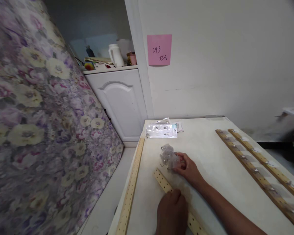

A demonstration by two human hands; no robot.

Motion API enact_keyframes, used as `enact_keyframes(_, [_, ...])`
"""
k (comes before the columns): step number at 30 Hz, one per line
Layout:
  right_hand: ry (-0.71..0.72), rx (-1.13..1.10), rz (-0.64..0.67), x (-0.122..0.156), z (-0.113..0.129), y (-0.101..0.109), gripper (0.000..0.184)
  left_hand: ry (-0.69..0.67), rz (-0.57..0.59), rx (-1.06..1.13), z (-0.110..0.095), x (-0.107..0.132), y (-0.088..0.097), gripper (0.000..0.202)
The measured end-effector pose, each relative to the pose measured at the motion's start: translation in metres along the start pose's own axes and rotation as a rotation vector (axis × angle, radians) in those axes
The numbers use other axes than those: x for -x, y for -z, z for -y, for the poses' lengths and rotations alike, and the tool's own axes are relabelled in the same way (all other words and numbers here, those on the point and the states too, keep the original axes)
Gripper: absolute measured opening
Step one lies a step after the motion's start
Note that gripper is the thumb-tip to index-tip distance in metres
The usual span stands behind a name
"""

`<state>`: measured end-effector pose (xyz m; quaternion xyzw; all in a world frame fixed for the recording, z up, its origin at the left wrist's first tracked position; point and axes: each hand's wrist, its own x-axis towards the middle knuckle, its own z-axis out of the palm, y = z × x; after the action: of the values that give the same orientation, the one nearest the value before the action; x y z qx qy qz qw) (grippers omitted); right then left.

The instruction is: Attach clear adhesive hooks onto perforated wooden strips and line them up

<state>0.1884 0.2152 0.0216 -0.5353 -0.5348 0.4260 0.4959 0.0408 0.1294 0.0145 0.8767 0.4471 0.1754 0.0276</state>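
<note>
My left hand (172,212) is closed around a pale wooden strip (162,180) with rows of drilled holes, which lies slanted on the table. Just beyond its far end sits a small pile of clear plastic hooks (167,150) with metal parts. At the right side of that pile, the thumb and fingers of my right hand (187,168) close on a clear plastic hook (176,161). The fingers partly cover this piece, so its full shape is hidden. My left hand hides the middle of the strip.
Another holed strip (132,182) runs along the table's left edge. Clear blister packs (161,131) lie at the back. Two strips fitted with hooks, one nearer (250,165) and one farther (262,157), lie on the right. A floral curtain (51,130) hangs at left.
</note>
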Motion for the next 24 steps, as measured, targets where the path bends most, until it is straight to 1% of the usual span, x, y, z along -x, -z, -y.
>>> enact_keyframes(4, [-0.023, -0.106, 0.062, -0.002, -0.008, 0.000, 0.058, 0.043, 0.024, 0.004, 0.004, 0.007, 0.012, 0.009])
enact_keyframes(7, [-0.061, -0.137, 0.071, -0.003, -0.011, 0.000, 0.056, 0.022, 0.042, 0.008, 0.004, 0.009, 0.018, 0.010])
enact_keyframes(11, [-0.082, -0.214, 0.027, -0.002, -0.003, 0.002, 0.045, -0.027, 0.072, 0.033, 0.003, 0.005, 0.020, 0.007])
enact_keyframes(14, [-0.027, -0.231, 0.012, 0.001, 0.005, 0.003, 0.037, -0.031, 0.106, 0.079, 0.002, 0.004, 0.021, 0.006])
enact_keyframes(18, [0.029, -0.257, 0.075, 0.006, 0.010, -0.002, 0.040, 0.007, 0.147, 0.103, 0.002, 0.005, 0.025, 0.005])
enact_keyframes(24, [0.002, -0.224, 0.214, 0.017, 0.016, -0.019, 0.039, 0.060, 0.198, 0.149, 0.002, 0.010, 0.025, 0.006])
